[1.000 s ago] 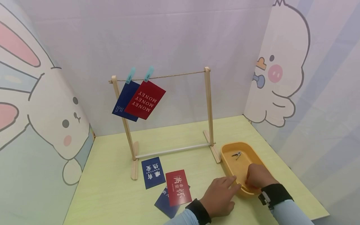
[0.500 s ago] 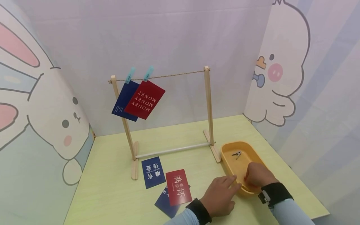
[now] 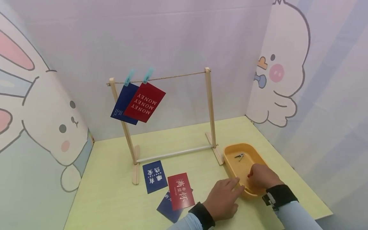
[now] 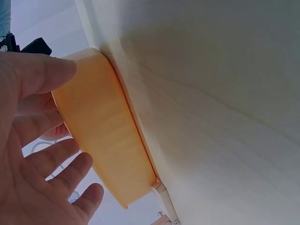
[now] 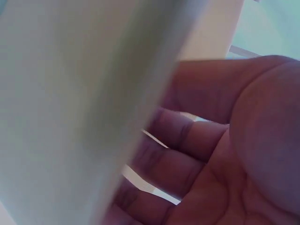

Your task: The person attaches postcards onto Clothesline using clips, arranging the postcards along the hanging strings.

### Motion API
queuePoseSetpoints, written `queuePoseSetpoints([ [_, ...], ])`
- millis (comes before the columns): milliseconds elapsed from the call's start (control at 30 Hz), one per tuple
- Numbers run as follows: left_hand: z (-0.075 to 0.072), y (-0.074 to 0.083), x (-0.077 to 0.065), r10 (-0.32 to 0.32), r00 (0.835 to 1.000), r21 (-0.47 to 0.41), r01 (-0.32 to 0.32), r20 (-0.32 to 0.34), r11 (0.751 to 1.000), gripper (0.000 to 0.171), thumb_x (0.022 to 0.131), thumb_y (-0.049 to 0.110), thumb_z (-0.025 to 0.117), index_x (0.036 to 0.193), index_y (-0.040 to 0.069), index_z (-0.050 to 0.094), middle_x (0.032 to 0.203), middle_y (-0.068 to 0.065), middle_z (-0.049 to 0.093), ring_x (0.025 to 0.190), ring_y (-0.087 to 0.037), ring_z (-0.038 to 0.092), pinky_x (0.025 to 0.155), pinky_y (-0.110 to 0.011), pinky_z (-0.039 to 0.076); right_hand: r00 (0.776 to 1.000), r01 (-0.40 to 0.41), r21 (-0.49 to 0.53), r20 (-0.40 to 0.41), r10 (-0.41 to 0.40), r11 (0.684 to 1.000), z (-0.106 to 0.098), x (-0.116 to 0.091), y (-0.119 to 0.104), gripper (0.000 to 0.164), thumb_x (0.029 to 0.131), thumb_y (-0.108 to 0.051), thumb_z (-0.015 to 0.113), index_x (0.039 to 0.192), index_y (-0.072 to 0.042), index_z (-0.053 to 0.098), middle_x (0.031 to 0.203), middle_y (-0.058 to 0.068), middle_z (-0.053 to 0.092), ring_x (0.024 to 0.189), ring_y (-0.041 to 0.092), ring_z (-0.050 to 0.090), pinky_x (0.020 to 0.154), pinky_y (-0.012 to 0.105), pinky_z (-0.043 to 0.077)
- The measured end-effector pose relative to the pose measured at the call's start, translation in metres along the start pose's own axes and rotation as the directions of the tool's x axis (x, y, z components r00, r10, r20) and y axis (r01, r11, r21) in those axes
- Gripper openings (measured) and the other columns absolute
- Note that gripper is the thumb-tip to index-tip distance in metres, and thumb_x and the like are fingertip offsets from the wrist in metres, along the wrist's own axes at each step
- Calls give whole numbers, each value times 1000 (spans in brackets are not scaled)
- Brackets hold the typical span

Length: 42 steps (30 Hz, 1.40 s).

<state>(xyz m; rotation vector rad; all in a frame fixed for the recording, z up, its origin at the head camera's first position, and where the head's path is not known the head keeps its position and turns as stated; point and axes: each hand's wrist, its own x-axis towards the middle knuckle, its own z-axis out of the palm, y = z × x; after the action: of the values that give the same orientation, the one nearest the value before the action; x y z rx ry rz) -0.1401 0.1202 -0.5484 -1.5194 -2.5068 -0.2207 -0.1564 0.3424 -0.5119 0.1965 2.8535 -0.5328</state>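
In the head view my right hand (image 3: 265,176) reaches down into the near end of the yellow tray (image 3: 239,145), its fingers bent. Its fingertips are hidden there, so I cannot tell whether they pinch anything. The right wrist view shows those curled fingers (image 5: 187,154) partly behind a blurred pale surface. My left hand (image 3: 222,199) rests at the tray's near left rim, its fingers loosely extended. From the left wrist, its fingertips overlap the edge of the tray's outer wall (image 4: 101,117). A small grey clip (image 3: 241,156) lies toward the far end of the tray.
A wooden frame (image 3: 210,105) carries a string, from which two light blue clothespins (image 3: 148,76) hold a blue card (image 3: 122,108) and a red card (image 3: 144,102). On the table, a blue card (image 3: 155,176) lies beside a red card (image 3: 181,191) overlapping another blue card (image 3: 169,209).
The head view has shifted slightly, moving the scene left. Both hands stay at the tray, and the right hand's fingers have changed position slightly inside it.
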Motion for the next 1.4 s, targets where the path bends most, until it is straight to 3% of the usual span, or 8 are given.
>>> queuePoseSetpoints([
  [233,0,-1,-1,-6,1000,-15,6,11,1000,66,79,41,71,138,28,44,145,-1,38,125,-13,34,99,-36,39,999,21,-14,-33,-22,1000,0,3,-1,12,92,-10,56,93,1,59,71,6,54,61,21,49,56,35,48],
  [633,0,-4,-3,-16,1000,-24,16,-3,1000,67,79,40,71,138,27,43,145,-2,37,126,-13,34,100,-36,38,998,28,6,-59,-28,1000,-4,3,-6,21,98,-16,49,101,5,53,75,7,53,62,20,49,56,35,48],
  [1033,-9,-16,-10,-61,998,-26,61,8,998,71,78,46,72,138,23,43,144,-3,38,126,-15,34,102,-39,37,997,27,50,-72,-24,998,-9,3,-11,27,98,-23,51,86,1,59,67,6,51,59,20,47,53,33,44],
  [1267,-8,-28,-16,-132,988,-46,135,79,990,79,78,51,71,143,23,37,149,-4,30,130,-16,28,105,-40,34,998,-1,64,-64,6,998,-11,4,-11,34,99,-27,44,82,-2,58,65,6,49,58,20,47,51,33,41],
  [1400,-8,-34,-21,-152,987,-26,153,55,988,76,79,50,70,142,22,38,149,-5,31,130,-17,28,105,-41,33,998,9,87,-69,-3,996,-12,4,-11,31,95,-19,38,76,-3,56,63,5,47,56,20,46,48,32,39],
])
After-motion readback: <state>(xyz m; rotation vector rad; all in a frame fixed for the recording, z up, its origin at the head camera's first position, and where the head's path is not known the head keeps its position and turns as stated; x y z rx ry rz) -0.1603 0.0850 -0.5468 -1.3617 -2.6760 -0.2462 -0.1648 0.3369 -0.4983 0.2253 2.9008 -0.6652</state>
